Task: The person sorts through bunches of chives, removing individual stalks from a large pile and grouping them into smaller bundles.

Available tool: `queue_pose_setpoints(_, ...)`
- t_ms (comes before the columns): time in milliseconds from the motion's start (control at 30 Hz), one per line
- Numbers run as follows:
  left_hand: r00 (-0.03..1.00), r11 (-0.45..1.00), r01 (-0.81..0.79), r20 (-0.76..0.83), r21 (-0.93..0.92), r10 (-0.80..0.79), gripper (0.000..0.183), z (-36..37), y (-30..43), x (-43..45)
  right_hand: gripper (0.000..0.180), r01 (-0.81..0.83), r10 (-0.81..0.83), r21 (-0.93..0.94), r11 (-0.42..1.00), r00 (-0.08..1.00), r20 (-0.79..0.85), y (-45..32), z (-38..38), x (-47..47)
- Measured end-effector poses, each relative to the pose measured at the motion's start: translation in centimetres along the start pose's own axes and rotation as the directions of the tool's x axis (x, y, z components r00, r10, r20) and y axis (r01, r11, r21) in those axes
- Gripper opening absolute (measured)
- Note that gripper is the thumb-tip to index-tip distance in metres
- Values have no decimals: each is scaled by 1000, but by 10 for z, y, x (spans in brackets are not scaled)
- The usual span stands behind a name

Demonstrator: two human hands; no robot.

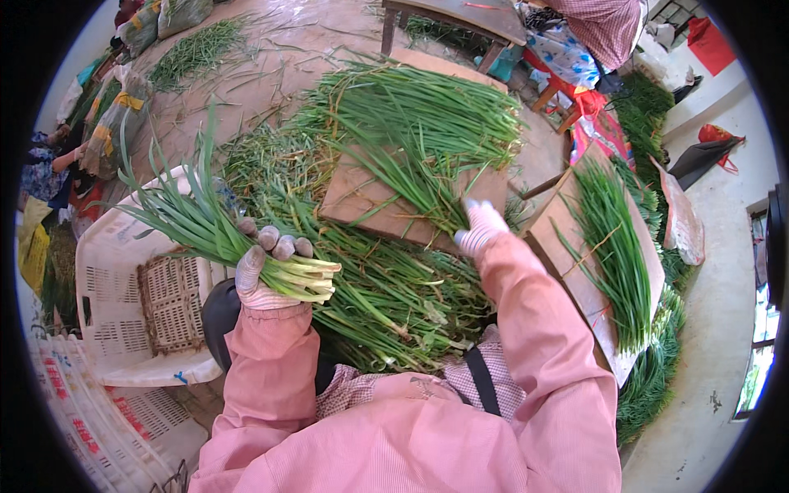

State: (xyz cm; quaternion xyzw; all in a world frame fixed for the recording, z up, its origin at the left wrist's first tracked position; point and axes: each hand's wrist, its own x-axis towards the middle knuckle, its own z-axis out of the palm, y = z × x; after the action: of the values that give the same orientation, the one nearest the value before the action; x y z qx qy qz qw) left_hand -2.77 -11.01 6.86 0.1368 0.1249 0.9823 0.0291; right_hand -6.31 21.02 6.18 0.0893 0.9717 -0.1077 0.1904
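Observation:
My left hand, in a striped glove with dirty grey fingertips, is closed around a bunch of chive-like greens. The bunch's pale cut ends point right and its leaves fan out to the upper left, over the white plastic crate. At the near right edge of a low wooden board, my gloved right hand pinches the lower ends of several loose green stalks. Their leaves stretch up and left across the board. A thick pile of similar greens lies at the board's far side, pale ends to the right.
Loose stalks and trimmings heap up around my lap. On the left stands a white plastic crate. A second board on the right bears a bundle of greens. A wooden table and another person's checked sleeve are beyond.

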Motion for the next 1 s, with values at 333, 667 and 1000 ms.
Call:
queue_pose_setpoints(333,998,995,-54,30,84,51,32,1,6,6,77,33,-36,-31,999,993,-111,-27,14,39)
queue_pose_setpoints(667,997,995,-68,-41,78,72,40,-3,0,10,52,536,-501,-185,824,841,205,-76,96,-83)
queue_pose_setpoints(1000,1000,999,4,3,47,-5,38,-9,-9,11,51,344,-384,-374,862,923,-38,-27,-23,-15)
